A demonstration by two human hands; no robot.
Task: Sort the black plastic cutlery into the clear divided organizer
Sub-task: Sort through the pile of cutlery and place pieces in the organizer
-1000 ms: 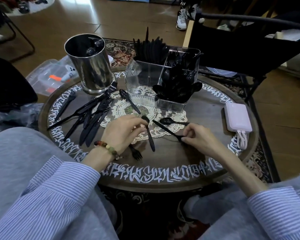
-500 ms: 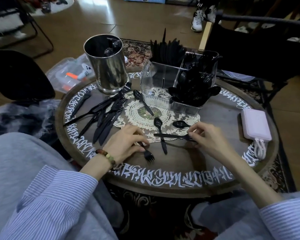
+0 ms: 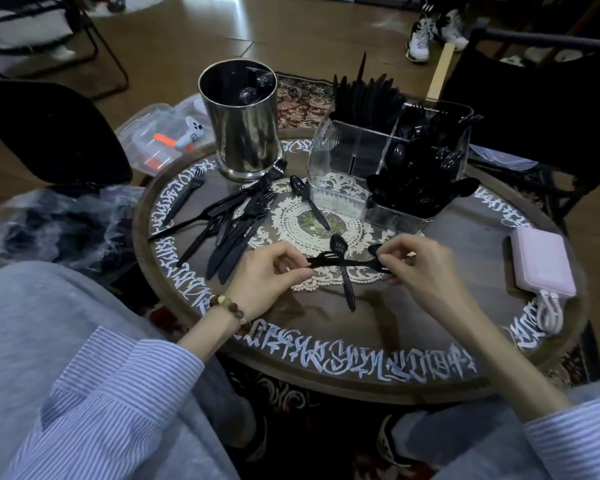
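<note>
1. The right hand (image 3: pixel 420 271) covers one end of the thin black plastic utensil (image 3: pixel 347 263); which kind it is cannot be told.
2. Dark pieces crowd the clear divided plastic organizer (image 3: pixel 340 168) at 1 o'clock, too merged to count.
3. The shiny steel cylinder's (image 3: pixel 245 133) contents are dim.
4. The black chair (image 3: pixel 551 98) at 2 o'clock runs off frame.

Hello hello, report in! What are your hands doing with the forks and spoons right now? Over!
Left hand pinching fork, right hand pinching the other end of the cutlery. Organizer part filled. Spoon lying under the hands.
</note>
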